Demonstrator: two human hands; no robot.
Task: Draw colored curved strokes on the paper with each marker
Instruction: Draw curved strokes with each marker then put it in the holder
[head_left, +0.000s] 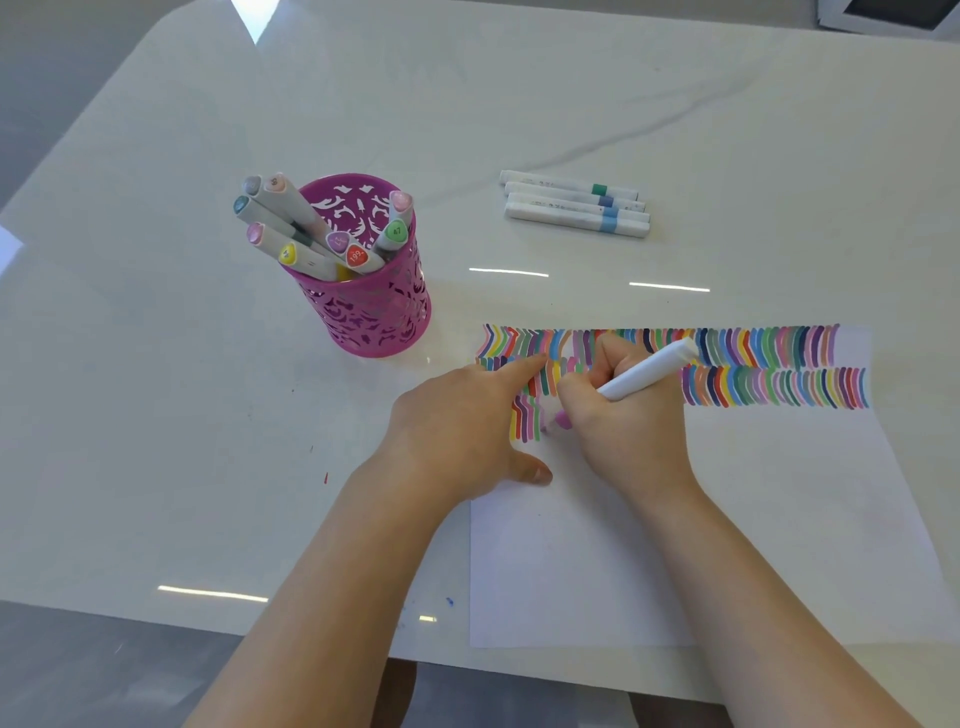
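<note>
A white sheet of paper (727, 519) lies on the table with rows of coloured curved strokes (779, 371) across its top. My right hand (623, 421) grips a white marker (649, 371) with a pink band, its tip down on the paper at the start of a third row of strokes. My left hand (462, 426) rests flat on the paper's left edge, index finger stretched out over the strokes, thumb on the sheet.
A pink perforated pen cup (371, 312) holding several markers stands left of the paper. Further back lie several white markers (574, 203) side by side. The white marble table (156, 415) ends close to me, its front edge below the paper.
</note>
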